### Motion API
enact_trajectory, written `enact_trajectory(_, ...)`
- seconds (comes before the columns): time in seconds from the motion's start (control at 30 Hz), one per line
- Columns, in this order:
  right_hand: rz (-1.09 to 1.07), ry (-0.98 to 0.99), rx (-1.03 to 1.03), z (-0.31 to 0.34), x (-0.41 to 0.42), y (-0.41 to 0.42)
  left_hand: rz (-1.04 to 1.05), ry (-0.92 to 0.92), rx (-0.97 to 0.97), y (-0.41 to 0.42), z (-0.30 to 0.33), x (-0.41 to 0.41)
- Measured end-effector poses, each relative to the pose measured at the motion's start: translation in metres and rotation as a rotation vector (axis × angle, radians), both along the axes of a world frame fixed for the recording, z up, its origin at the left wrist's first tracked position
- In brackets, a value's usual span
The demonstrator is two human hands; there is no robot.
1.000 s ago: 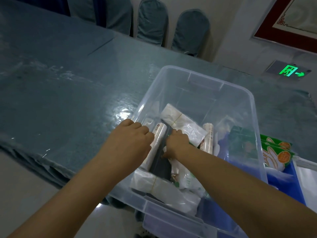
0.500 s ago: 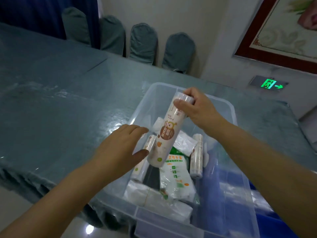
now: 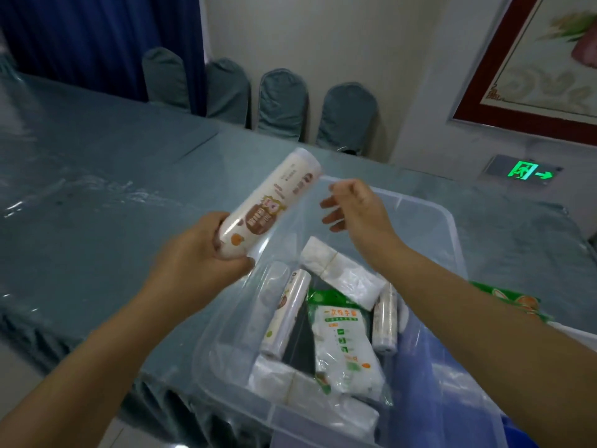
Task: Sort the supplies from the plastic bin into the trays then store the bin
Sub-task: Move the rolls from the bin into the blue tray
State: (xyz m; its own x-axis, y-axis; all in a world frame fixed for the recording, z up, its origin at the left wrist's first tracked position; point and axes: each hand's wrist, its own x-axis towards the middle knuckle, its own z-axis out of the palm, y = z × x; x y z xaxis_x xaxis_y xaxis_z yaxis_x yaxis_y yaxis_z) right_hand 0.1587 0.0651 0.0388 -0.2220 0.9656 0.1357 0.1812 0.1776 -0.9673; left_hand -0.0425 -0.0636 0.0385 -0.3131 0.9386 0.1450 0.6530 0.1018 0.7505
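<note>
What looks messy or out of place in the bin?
Nothing is spilled or damaged. The supplies just lie jumbled in the plastic bin: a glove packet overlaps white bundles, with rolls lying askew.

The flat white and green plastic packet (image 3: pixel 344 347) lying in the clear plastic bin (image 3: pixel 452 240) carries a line of green Chinese print near its top that reads 一次性手, with a last character too blurred to make out; the smaller lines below it cannot be read. The white paper-wrapped roll with a brown label (image 3: pixel 271 205) bears Chinese lettering on the label, too blurred to read. On the wall, the green lit exit sign (image 3: pixel 525 171) shows a running-figure pictogram and an arrow pointing right.
</note>
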Motion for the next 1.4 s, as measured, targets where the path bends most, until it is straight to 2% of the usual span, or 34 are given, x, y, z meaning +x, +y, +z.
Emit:
enact_trajectory(0.07,0.072,-0.39,0.113,-0.035,-0.003,0.007,0.057,-0.037,-0.009,-0.006,-0.001,-0.011)
enact_trajectory(0.13,0.289,-0.891,0.194,-0.075,-0.006,0.006,0.087,-0.092,-0.02,-0.011,-0.006,-0.018)
enact_trajectory(0.17,0.376,-1.051,0.237,-0.092,-0.007,0.003,0.094,-0.104,-0.028,-0.015,-0.008,-0.02)
enact_trajectory(0.2,0.452,-1.141,0.296,-0.106,-0.009,0.0,0.095,-0.1,-0.04,-0.018,-0.011,-0.023)
enact_trajectory(0.3,0.709,-1.223,0.603,-0.143,-0.02,0.0,0.115,-0.063,-0.07,-0.03,-0.019,-0.031)
enact_trajectory(0.33,0.777,-1.301,0.647,-0.151,-0.024,0.001,0.123,-0.052,-0.078,-0.033,-0.022,-0.034)
enact_trajectory(0.5,0.786,-1.603,0.819,-0.165,-0.031,0.003,0.125,-0.027,-0.109,-0.042,-0.025,-0.039)
enact_trajectory(0.63,0.801,-1.583,0.934,-0.162,-0.017,0.007,0.1,-0.041,-0.11,-0.039,-0.024,-0.029)
enact_trajectory(0.77,0.723,-1.543,0.883,-0.125,-0.008,0.007,0.065,-0.025,-0.11,-0.036,-0.02,-0.007)
enact_trajectory(0.9,0.555,-1.386,1.025,-0.064,0.03,-0.003,0.026,-0.014,-0.074,-0.035,-0.011,0.03)
enact_trajectory(1.07,0.228,-1.431,1.084,-0.004,0.124,-0.034,-0.056,-0.023,-0.008,-0.044,0.001,0.093)
enact_trajectory(1.23,-0.15,-1.335,0.921,0.013,0.254,-0.087,-0.154,0.006,-0.035,-0.057,0.002,0.173)
enact_trajectory(1.33,-0.245,-1.281,0.746,-0.007,0.316,-0.121,-0.181,0.016,-0.054,-0.064,-0.002,0.218)
enact_trajectory(1.4,-0.233,-1.269,0.641,-0.033,0.344,-0.14,-0.185,0.029,-0.06,-0.068,-0.006,0.245)
